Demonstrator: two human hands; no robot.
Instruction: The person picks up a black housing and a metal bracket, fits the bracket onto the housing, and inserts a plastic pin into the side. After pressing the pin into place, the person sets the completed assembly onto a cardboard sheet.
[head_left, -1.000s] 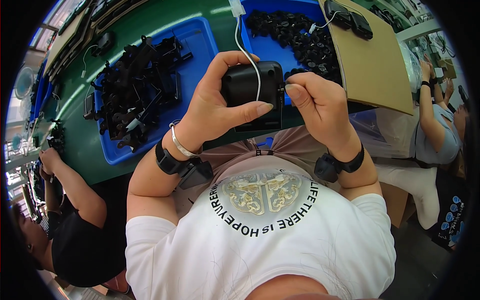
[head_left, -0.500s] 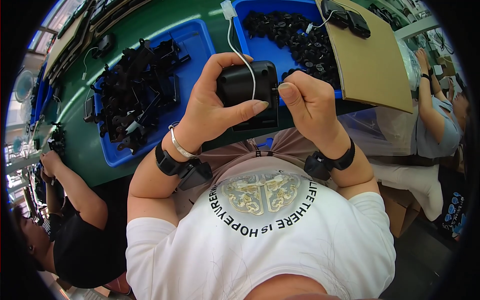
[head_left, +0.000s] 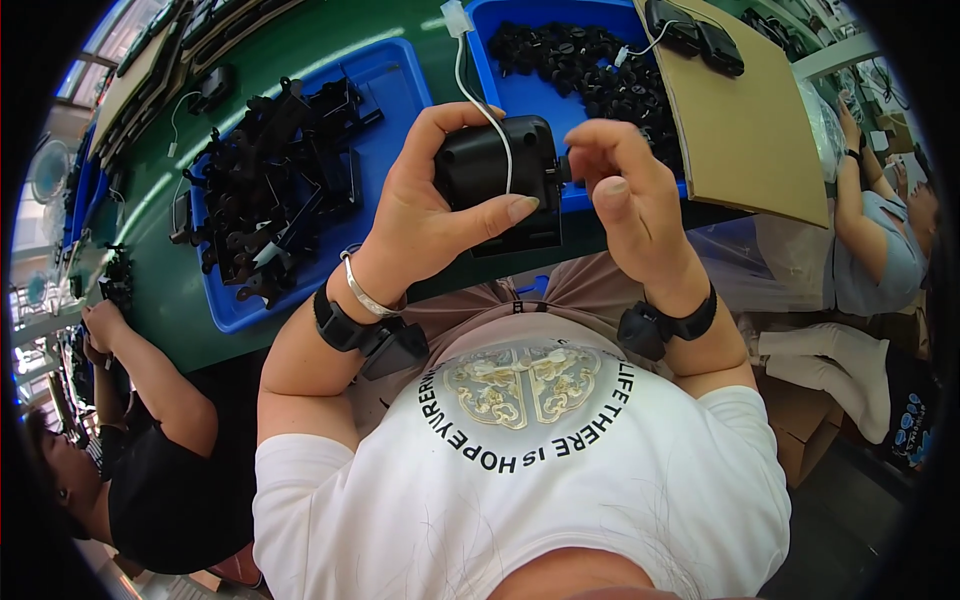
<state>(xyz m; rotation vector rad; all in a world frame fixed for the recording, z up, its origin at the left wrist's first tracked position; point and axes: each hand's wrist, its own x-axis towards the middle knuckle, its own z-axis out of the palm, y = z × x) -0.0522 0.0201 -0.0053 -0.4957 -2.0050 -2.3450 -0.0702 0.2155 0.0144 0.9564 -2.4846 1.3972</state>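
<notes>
The right hand (head_left: 632,205) has let go of the black housing (head_left: 492,165) and now pinches at its right end.

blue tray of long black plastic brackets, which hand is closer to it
Left. The left hand grips the black plastic housing just beside the blue tray of long black plastic brackets; the right hand is on the housing's far side.

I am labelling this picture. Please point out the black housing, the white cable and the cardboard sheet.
black housing (head_left: 478,165), head view, on its top face beside the left thumb.
white cable (head_left: 463,75), head view, on the stretch above the housing.
cardboard sheet (head_left: 745,130), head view, on its bare middle.
</notes>
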